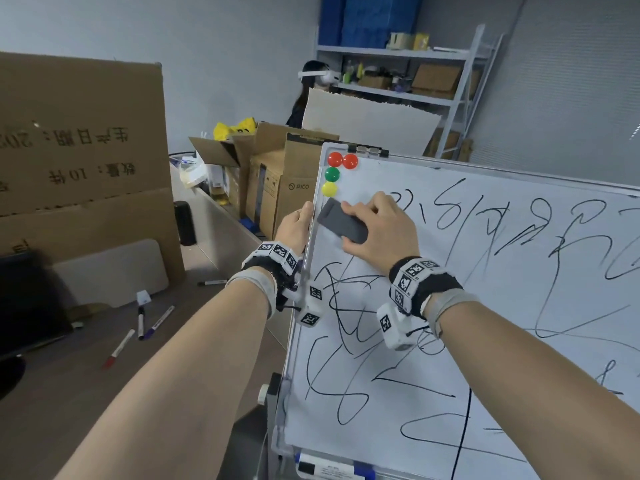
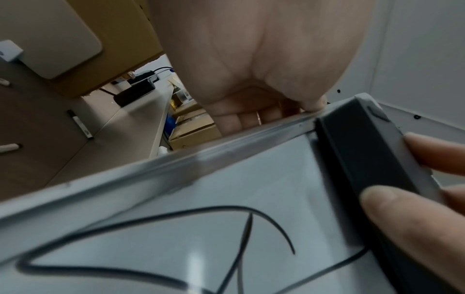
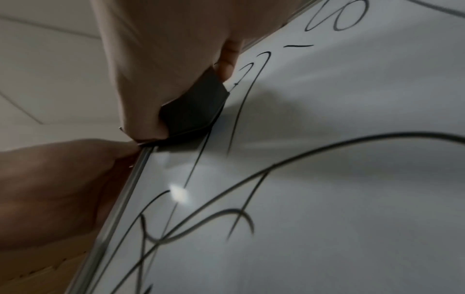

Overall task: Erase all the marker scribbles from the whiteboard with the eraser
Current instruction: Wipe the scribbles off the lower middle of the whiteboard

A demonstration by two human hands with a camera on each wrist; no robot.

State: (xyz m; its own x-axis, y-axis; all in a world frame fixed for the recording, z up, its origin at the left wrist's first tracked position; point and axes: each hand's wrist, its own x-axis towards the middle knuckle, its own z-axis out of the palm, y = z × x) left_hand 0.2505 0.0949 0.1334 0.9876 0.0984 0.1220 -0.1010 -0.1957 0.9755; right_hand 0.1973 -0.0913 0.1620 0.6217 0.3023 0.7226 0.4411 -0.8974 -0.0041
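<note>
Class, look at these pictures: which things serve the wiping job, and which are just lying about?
For the job:
eraser, held by right hand
whiteboard with scribbles
left hand, steadying the board's edge

Lying about:
magnets
loose markers on the desk
cardboard boxes

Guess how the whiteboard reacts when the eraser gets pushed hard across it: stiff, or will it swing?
Probably swings or tilts some: the left hand grips the whiteboard by its edge, seemingly to steady it. The surface looks rigid and glossy, so the eraser in the right hand should glide.
</note>
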